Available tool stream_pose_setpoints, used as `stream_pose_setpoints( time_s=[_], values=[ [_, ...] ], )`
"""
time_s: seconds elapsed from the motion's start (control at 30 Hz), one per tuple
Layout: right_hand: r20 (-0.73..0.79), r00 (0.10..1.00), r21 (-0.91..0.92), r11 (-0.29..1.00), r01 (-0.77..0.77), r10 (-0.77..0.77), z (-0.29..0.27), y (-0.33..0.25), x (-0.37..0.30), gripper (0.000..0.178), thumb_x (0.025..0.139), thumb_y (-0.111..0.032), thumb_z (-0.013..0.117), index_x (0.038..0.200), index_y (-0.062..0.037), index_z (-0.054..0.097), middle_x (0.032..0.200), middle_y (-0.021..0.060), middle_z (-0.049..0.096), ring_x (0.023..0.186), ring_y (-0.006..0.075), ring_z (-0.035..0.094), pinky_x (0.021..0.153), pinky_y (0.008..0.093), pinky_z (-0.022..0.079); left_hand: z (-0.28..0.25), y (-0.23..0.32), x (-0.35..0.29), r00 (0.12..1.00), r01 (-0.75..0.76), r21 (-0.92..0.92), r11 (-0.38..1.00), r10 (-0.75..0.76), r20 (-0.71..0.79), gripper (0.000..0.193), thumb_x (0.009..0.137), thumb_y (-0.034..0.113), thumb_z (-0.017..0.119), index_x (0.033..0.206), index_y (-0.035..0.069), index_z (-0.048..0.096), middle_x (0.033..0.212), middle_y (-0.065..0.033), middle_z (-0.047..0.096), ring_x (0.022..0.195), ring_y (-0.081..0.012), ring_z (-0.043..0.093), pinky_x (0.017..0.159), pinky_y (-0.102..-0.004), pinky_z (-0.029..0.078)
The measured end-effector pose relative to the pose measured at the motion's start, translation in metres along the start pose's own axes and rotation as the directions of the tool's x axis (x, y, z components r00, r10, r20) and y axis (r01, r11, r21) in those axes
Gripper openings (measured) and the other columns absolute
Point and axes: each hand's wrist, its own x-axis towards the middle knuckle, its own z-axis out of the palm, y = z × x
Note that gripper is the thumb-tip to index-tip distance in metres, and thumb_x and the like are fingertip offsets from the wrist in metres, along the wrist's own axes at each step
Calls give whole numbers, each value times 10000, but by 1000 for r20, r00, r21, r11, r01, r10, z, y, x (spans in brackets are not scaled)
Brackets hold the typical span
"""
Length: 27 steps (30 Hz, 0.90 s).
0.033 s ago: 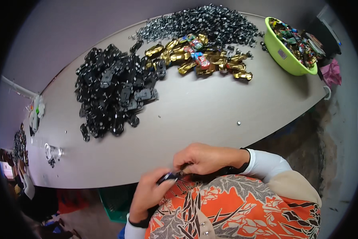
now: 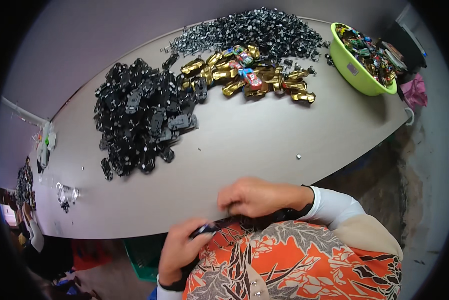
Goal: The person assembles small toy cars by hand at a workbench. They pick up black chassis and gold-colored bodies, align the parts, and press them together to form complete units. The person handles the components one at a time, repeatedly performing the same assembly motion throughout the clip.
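"What is being handled, and where?"

"Through the head camera I see a small dark object [image 2: 203,231] between six and seven o'clock, by the near edge of the table [image 2: 244,150]. It looks nearly black with a shiny streak; blur hides its exact shape."

"And the fingers?"

"The left hand [image 2: 181,250], at seven, has thumb and fingers clamped on it. The right hand [image 2: 247,197], at five, is curled inward just beside it; I cannot tell whether its fingertips grip anything."

"Edges and room?"

"I follow the near edge from eight o'clock, past the hands, curving up to three. Gray tabletop spreads ahead of the hands, with one silver bead [image 2: 299,156] at three. Black car parts [image 2: 134,120] heap at ten, gold toy cars [image 2: 224,74] near twelve, metal pieces [image 2: 264,30] behind them. A green bowl [image 2: 357,80] stands at two, a clear cup [image 2: 62,192] between eight and nine. Orange patterned clothing [image 2: 294,255] is close behind the hands."
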Motion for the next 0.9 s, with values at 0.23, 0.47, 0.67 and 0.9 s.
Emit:
stream_pose_setpoints(
  time_s=[0.23, 0.47, 0.67, 0.9],
  values=[
    [-580, 799, -504, 840, -200, -158, -108, 26, 24, 192, 654, 62, 539, 811, -17, 615, 800, 129, 576, 733, 304, 586, 618, 375, 466, -44, -41, -71, 901, 345, 326, 880, -214, -377, 398, 644, 22, 691, 1032, -42, 625, 816, -172, 674, 756, -183, 658, 694, -282, 498],
    [-650, 757, -696, 453, -557, -66, -152, 50, 61, 178, 710, -134, 640, 857, -40, 603, 791, 127, 597, 739, 321, 593, 642, 418, 451, -44, 5, -25, 828, -25, 321, 947, 199, -524, 257, 737, 0, 642, 990, -43, 630, 839, -140, 674, 731, -169, 644, 673, -266, 490],
    [-589, 777, -712, 597, -369, -222, -146, 31, 49, 147, 704, -111, 631, 824, -40, 582, 760, 126, 587, 693, 309, 584, 605, 388, 446, -47, 32, 68, 766, -234, 552, 800, 502, -402, 143, 753, 23, 630, 888, -21, 627, 775, -122, 627, 672, -231, 610, 622, -306, 468],
    [-290, 957, -630, 746, -214, 30, -87, 20, 19, 138, 663, -30, 612, 799, -14, 593, 734, 110, 568, 681, 312, 570, 605, 384, 440, -51, 54, 152, 736, -138, 946, 294, 670, -101, 201, 690, 21, 648, 890, 42, 632, 844, -67, 610, 830, -260, 534, 690, -354, 441]
  ],
)
